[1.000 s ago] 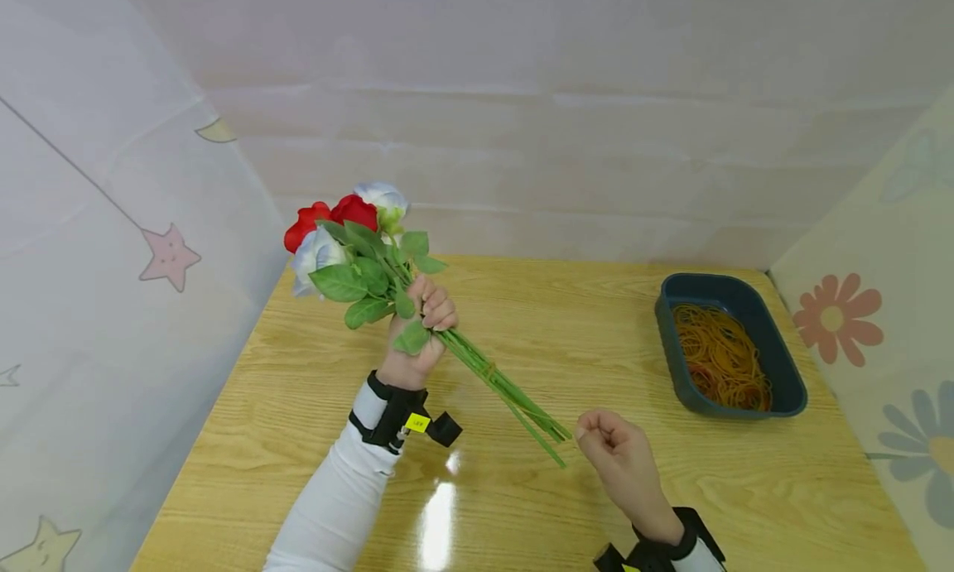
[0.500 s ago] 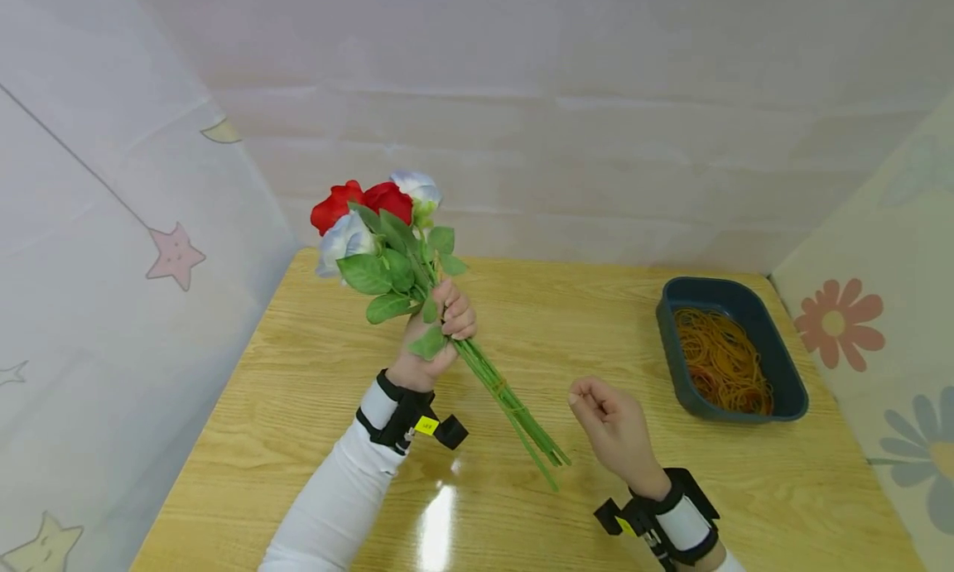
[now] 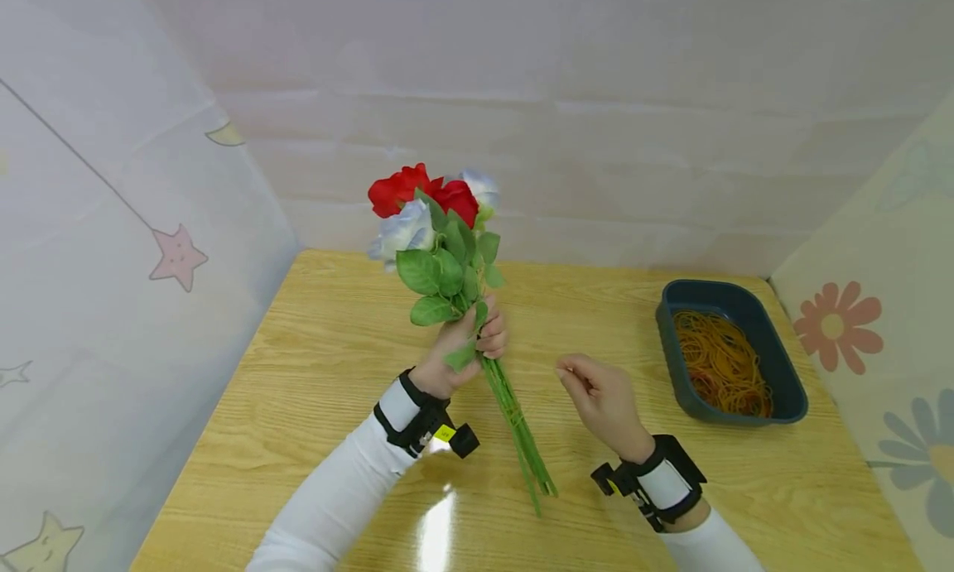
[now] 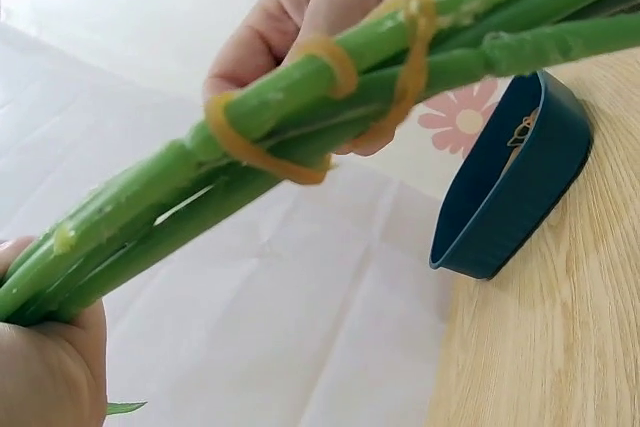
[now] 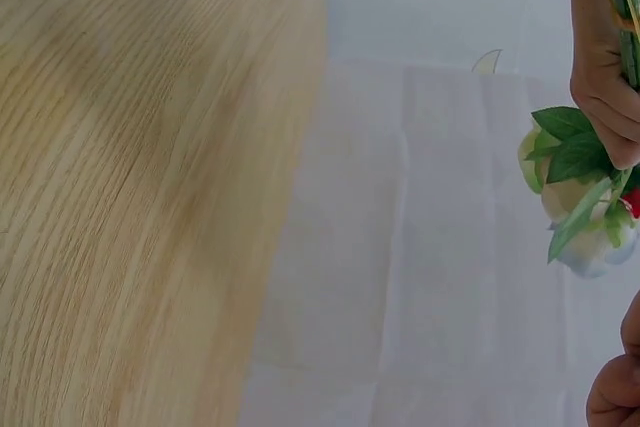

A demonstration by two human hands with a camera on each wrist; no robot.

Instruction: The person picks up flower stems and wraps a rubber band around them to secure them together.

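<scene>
My left hand (image 3: 484, 340) grips a bunch of artificial roses (image 3: 428, 204), red and white, by the green stems (image 3: 517, 427) just under the leaves. It holds the bunch nearly upright above the wooden table (image 3: 320, 373), stem ends pointing down toward me. A yellow rubber band (image 4: 300, 97) is wound around the stems below that grip. My right hand (image 3: 577, 377) hovers just right of the stems with loosely curled fingers, thumb near the forefinger, and I see nothing in it. In the left wrist view it shows behind the banded stems.
A dark blue tray (image 3: 734, 290) holding several orange and yellow rubber bands (image 3: 719, 361) stands at the table's right side. Patterned fabric walls close in the left, back and right. Bare tabletop lies in front of and left of my hands.
The left hand has carried the bunch to the right and tipped it more upright. The right hand has moved up and slightly left, closer to the stems.
</scene>
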